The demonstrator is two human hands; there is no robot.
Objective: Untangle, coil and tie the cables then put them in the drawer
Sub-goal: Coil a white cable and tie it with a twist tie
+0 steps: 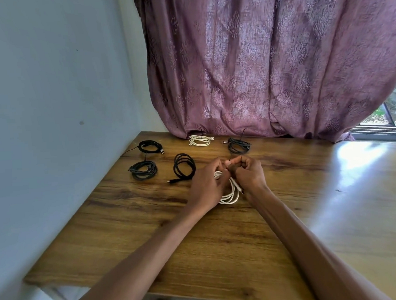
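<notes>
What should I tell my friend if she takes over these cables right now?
Left hand and right hand both have a grip on the white coil, apparently tying it.
Five more coils lie on the table: white one and dark one by the curtain, three dark ones on the left.
The nearest dark coil looks untied.
No drawer in view; nothing stored yet.

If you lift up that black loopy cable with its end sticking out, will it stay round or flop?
The untied black coiled cable would probably flop: no tie shows on it, and its plug end trails loose. It looks thin, so likely light. It lies flat on the wooden table, so rolling seems unlikely.
</notes>
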